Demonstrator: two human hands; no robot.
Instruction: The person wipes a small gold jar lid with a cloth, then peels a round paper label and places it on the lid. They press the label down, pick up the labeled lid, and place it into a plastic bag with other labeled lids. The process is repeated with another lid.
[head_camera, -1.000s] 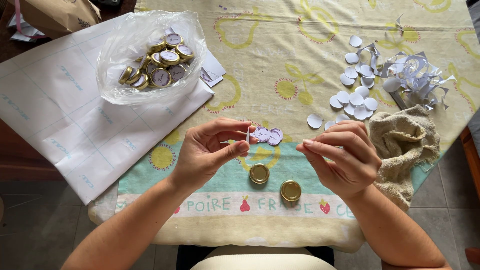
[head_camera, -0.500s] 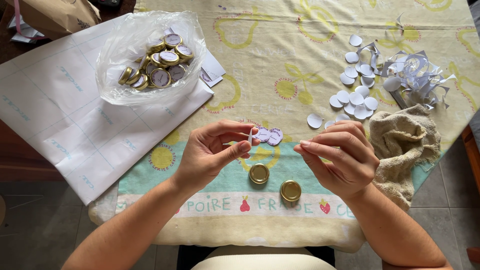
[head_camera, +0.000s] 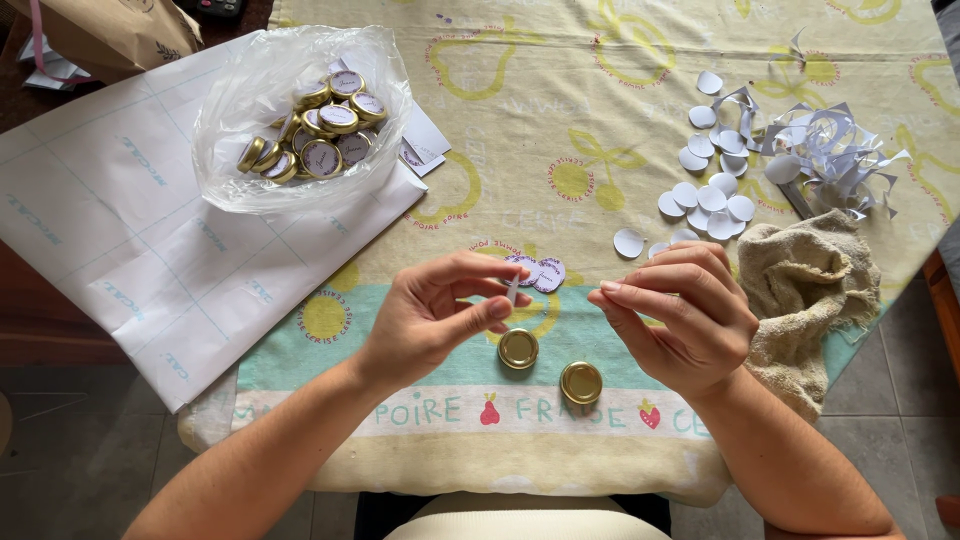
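Note:
My left hand (head_camera: 435, 320) pinches a small white round paper label (head_camera: 513, 290) edge-on between thumb and fingers, above the tablecloth. My right hand (head_camera: 680, 315) hovers a little to the right of it, thumb and forefinger pressed together with nothing visible between them. Two gold jar lids (head_camera: 518, 348) (head_camera: 581, 382) lie on the cloth just below and between the hands. Two printed round labels (head_camera: 541, 272) rest on the cloth just behind the held piece.
A clear plastic bag (head_camera: 250, 150) of several labelled gold lids sits at the back left on white paper (head_camera: 120, 250). Cut white paper circles (head_camera: 712, 200) and paper scraps (head_camera: 830, 150) lie at the right, beside a crumpled beige cloth (head_camera: 810, 290). The table's front edge is near my body.
My left hand has sunk slightly with the paper label still pinched. My right hand stays almost where it was.

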